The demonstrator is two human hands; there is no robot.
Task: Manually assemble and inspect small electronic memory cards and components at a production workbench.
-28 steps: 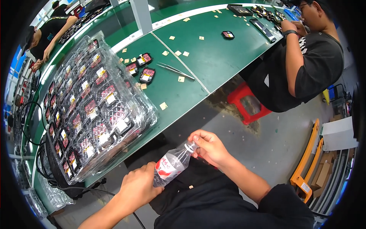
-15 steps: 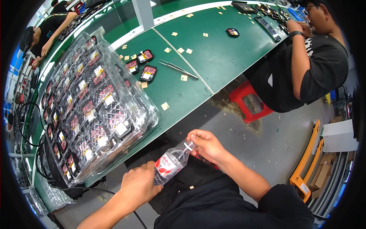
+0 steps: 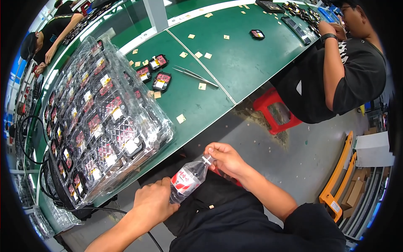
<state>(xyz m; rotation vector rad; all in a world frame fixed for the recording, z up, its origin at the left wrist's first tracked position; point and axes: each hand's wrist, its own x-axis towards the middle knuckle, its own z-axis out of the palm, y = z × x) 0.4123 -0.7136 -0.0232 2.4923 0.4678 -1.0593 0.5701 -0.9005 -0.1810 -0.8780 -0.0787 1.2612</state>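
A clear plastic bottle with a white and red label is tilted over my lap, its neck pointing up and to the right. My left hand is wrapped round its base. At the neck, the fingers and thumb of my right hand pinch the top; a white ring shows just below them. Whether a cap is under those fingers is hidden. Above the bottle runs the front edge of the green workbench.
Stacked clear plastic trays hold several small black-framed electronic units on the bench's left. Loose units, tweezers and small yellowish squares lie beyond. A co-worker sits at right on a red stool. A black cable hangs at lower left.
Both hands keep their hold on the bottle almost unmoved. The bottle's upper part looks slightly rounder than before. The bench has shifted very slightly in view.
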